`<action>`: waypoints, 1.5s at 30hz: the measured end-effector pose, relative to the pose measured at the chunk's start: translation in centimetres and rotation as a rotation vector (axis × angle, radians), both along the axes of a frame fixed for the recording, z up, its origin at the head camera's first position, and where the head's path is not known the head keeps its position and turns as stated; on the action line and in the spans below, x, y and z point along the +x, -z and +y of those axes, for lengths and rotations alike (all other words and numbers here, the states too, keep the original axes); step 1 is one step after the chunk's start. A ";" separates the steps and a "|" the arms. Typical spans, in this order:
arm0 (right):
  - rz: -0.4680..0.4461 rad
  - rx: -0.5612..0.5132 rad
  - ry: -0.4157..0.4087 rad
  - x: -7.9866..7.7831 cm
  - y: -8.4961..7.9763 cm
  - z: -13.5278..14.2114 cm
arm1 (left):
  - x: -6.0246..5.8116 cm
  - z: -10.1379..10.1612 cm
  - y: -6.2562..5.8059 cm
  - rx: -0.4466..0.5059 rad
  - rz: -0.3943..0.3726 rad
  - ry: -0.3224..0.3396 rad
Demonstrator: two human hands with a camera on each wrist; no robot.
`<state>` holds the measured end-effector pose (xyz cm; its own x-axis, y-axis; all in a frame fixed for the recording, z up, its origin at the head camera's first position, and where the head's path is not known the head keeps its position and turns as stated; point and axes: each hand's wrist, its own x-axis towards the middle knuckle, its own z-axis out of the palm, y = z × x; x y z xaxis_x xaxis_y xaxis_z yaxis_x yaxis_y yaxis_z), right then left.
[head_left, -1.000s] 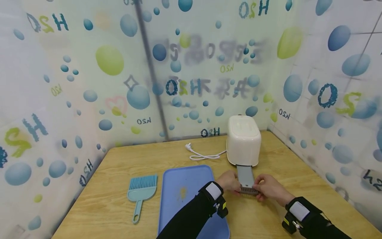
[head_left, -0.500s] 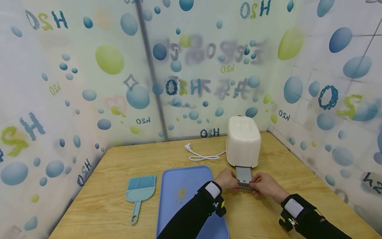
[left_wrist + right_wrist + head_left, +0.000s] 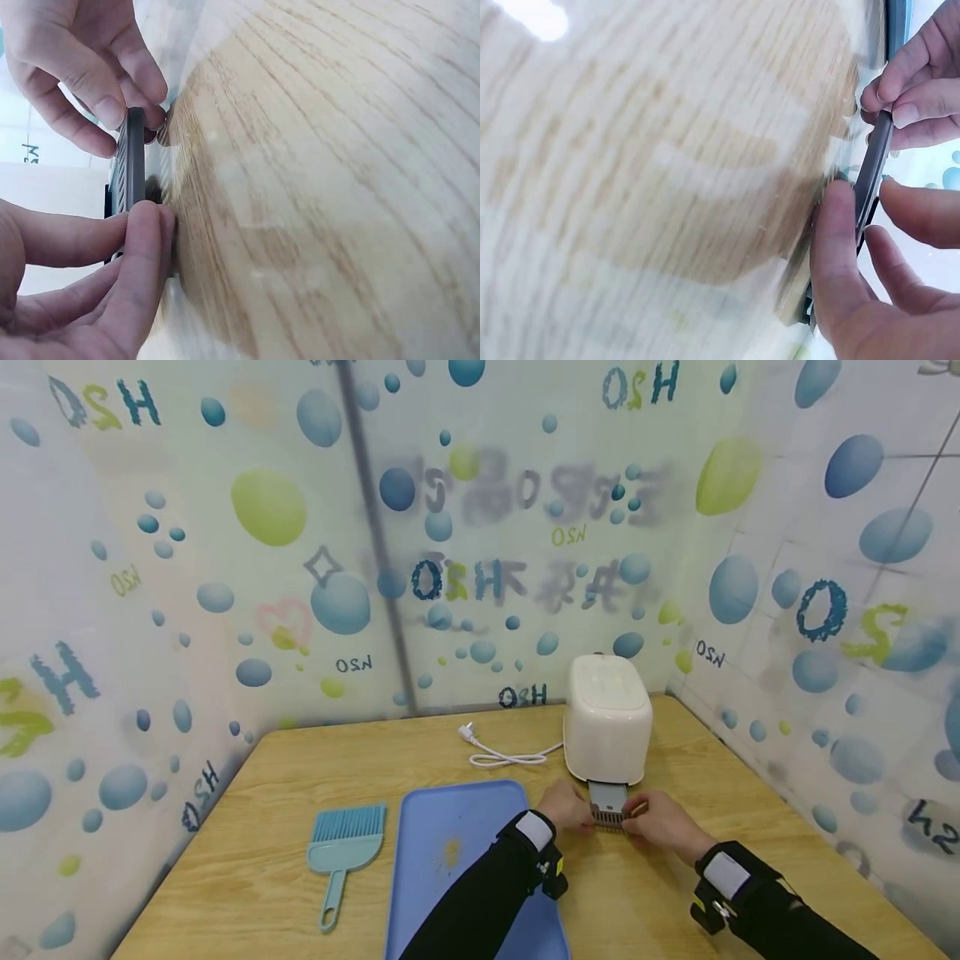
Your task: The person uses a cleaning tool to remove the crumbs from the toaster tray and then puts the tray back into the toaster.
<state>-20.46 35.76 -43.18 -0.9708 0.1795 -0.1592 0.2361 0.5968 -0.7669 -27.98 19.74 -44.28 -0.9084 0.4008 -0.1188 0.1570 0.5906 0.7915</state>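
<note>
A grey crumb tray (image 3: 608, 797) sticks out from the base of a cream-white toaster (image 3: 608, 718), its front part inside the body. Its outer end carries a ridged dark grey-brown edge. My left hand (image 3: 566, 807) pinches the left end of that edge, and my right hand (image 3: 660, 823) pinches the right end. In the left wrist view, the crumb tray's edge (image 3: 136, 161) runs between the thumb and fingers of both hands, low over the table. The right wrist view shows the same edge (image 3: 873, 165) from the other side, partly hidden by fingers.
Left of the toaster lies a flat blue tray (image 3: 480, 806) with brown crumbs (image 3: 451, 852) on it, my left forearm crossing above. Farther left is a light-blue hand brush (image 3: 347, 843). A white power cord (image 3: 517, 760) lies coiled behind the blue tray. Patterned curtains (image 3: 337, 527) enclose the wooden table.
Both hands have moved forward toward the toaster, sliding the crumb tray farther in; much less of it shows now. The brush and blue tray lie as before.
</note>
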 end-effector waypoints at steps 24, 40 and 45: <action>0.090 0.005 0.137 -1.6 -0.2 -0.7 | -0.5 0.9 0.3 0.135 0.041 -0.026; 0.133 -0.251 0.263 -2.1 0.3 -0.5 | -1.5 0.9 0.2 0.515 -0.355 -0.059; 0.182 -0.238 0.272 -2.0 0.1 -0.4 | -1.7 0.4 -0.1 0.546 -0.297 -0.031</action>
